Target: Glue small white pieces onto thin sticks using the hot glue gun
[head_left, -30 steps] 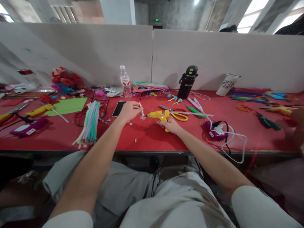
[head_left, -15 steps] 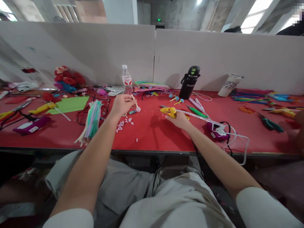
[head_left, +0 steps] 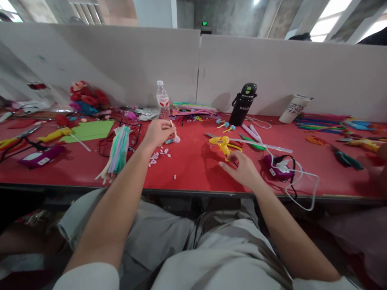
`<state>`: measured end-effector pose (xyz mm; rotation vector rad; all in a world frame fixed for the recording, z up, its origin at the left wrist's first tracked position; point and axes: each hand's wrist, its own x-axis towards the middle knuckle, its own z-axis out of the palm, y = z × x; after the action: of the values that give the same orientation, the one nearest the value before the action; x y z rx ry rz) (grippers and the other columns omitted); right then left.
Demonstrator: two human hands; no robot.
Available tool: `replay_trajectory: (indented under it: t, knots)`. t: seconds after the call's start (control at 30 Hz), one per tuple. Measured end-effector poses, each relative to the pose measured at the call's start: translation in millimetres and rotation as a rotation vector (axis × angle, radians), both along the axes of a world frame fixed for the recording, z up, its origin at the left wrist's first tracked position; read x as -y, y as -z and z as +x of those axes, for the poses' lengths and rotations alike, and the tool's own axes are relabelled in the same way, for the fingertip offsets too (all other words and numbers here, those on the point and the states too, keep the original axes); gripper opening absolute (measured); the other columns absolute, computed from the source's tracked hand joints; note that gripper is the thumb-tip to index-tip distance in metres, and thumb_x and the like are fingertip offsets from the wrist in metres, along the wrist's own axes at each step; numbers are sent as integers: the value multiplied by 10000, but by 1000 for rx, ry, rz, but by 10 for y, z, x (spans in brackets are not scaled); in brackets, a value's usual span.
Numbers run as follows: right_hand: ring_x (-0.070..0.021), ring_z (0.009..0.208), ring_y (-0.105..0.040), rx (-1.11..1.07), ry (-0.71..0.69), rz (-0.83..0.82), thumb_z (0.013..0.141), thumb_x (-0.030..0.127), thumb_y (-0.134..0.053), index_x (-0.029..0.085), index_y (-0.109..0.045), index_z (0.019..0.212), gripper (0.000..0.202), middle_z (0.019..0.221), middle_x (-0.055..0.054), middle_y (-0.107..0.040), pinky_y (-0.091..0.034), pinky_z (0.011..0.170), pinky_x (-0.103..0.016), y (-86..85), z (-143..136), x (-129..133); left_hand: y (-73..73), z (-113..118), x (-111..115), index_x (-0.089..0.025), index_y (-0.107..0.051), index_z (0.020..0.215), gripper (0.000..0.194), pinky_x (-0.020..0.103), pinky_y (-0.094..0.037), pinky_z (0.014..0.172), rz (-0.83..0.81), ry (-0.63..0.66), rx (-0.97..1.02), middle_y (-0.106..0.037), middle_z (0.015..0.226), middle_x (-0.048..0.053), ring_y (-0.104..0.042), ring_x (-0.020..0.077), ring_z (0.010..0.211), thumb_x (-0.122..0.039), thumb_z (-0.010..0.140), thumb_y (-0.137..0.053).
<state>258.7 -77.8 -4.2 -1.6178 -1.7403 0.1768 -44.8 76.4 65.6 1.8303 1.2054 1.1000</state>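
- Lilac-tipped stick (head_left: 175, 134) is pinched in the left grip (head_left: 157, 133), out over the table (head_left: 196, 171) near the water bottle (head_left: 163, 100).
- Right grip (head_left: 242, 169) is loosely opened, right by the yellow glue gun (head_left: 223, 145); whether it's touched can't be told.
- Gun could probably be tipped if the clear glue rod (head_left: 272, 146) gets bumped; lilac bits (head_left: 155, 158) might be caught by stray glue.
- Most room is found between the hands; behind the gun, scissors (head_left: 236, 147) are crowded in. White cable (head_left: 316, 191) is looped past the front edge (head_left: 211, 193), easily snagged.
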Motion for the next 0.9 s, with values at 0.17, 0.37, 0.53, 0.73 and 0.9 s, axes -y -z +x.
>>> replay_trajectory:
  t: [0.17,0.37,0.53,0.73,0.9]
  knots:
    - [-167,786,-609,-22,-362,-51,890,380,-589,191,-620,908,192,886,-54,-672,-459,730,-286,-63,-475,48,-7,10,-27,-134,-705,796,218,312,-572,706,5,-5,5,-727,744,81,-717,232,746,-331,706,-732]
    - [-151,842,-622,66,-618,-110,922,271,-558,182,-685,975,163,960,-60,-684,-450,768,-256,-118,-1374,-411,44,-52,-126,-142,-704,796,221,309,-576,694,60,1,53,-721,726,73,-706,214,702,-346,714,-723]
    - [-180,920,-630,156,-554,-187,927,265,-555,200,-688,1085,217,1053,-81,-680,-453,754,-258,-149,-2038,-759,-1,-97,-96,-139,-690,796,211,312,-580,682,46,-27,56,-713,719,71,-710,218,697,-331,714,-720]
    - [-224,935,-647,234,-528,-229,922,302,-558,226,-696,1082,225,1128,-102,-651,-487,725,-303,-43,-2381,-958,-85,-109,-35,-149,-657,755,199,293,-566,648,29,-54,39,-717,744,73,-711,211,702,-337,727,-715]
    - [-258,959,-646,267,-530,-246,928,303,-553,230,-699,1020,188,1117,-109,-637,-506,733,-344,-29,-2424,-990,-47,-83,-86,-151,-662,764,258,308,-568,649,7,-54,50,-717,751,81,-708,218,693,-384,700,-753]
